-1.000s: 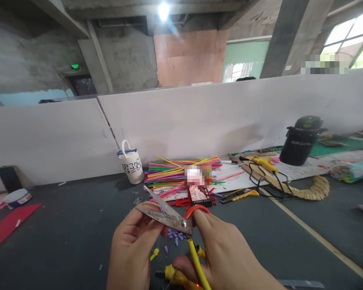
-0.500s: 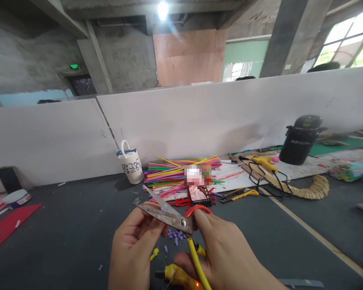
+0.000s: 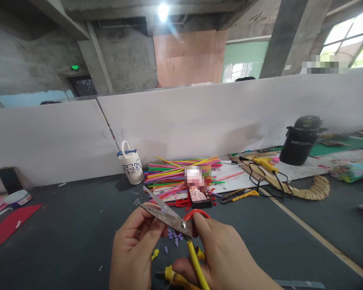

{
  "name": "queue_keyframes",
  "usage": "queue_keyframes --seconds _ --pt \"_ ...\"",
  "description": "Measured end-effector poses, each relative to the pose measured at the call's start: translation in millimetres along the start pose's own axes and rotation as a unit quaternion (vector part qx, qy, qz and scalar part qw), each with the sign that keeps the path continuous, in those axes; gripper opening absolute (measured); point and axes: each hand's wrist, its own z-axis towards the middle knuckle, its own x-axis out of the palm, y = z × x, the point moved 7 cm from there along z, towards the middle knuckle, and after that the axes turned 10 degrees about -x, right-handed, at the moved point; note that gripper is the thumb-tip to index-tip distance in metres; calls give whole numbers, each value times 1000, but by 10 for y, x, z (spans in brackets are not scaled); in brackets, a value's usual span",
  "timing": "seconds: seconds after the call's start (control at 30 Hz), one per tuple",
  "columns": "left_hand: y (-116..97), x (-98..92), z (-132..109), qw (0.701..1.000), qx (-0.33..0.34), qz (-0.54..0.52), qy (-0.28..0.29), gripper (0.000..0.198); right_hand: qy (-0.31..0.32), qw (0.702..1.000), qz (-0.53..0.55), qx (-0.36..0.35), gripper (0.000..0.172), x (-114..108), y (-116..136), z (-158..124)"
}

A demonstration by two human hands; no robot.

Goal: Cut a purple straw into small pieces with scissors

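My right hand (image 3: 220,245) grips scissors (image 3: 172,219) with one red and one yellow handle. Their blades stand apart and point up to the left. My left hand (image 3: 136,241) is closed in a pinch just behind the lower blade. A small purple piece (image 3: 163,209) shows between the blades, above my left fingertips; the blade hides part of it. Below the scissors, several purple bits (image 3: 176,235) lie on the dark table (image 3: 78,241), beside a small yellow piece (image 3: 155,253). A yellow glue gun (image 3: 177,278) is partly hidden under my right hand.
Behind my hands are a lit phone (image 3: 200,196) and a pile of colourful pipe cleaners (image 3: 166,171). A white cup (image 3: 131,167) stands left of them. To the right lie a utility knife (image 3: 238,195), another yellow glue gun (image 3: 264,164) and a black bottle (image 3: 301,141). Red sheet (image 3: 15,225) at left.
Both hands and the scissors have barely shifted. The blades look slightly closer together, and the purple piece remains between them.
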Motion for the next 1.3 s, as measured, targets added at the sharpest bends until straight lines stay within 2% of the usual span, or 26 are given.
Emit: queue_keyframes --seconds 0.4,0.6,0.83,0.97,1.13,1.3 --pt "13 -11 -58 999 38 5 -26 7 -5 1000 -11 -10 49 45 14 -16" --pt "37 -36 -76 999 41 2 -31 8 4 999 -32 2 42 49 -1 -9" --pt "9 -8 -69 999 45 8 -27 8 -8 999 -39 -8 46 85 -4 -43" --pt "-24 -7 -59 998 43 21 -26 7 -13 999 -32 -11 41 27 -21 -30" --pt "-96 -2 -41 996 63 48 -32 8 19 999 41 14 38 -71 -73 9" --pt "-51 4 -17 999 29 23 -17 7 7 1000 7 -11 42 -85 -27 23"
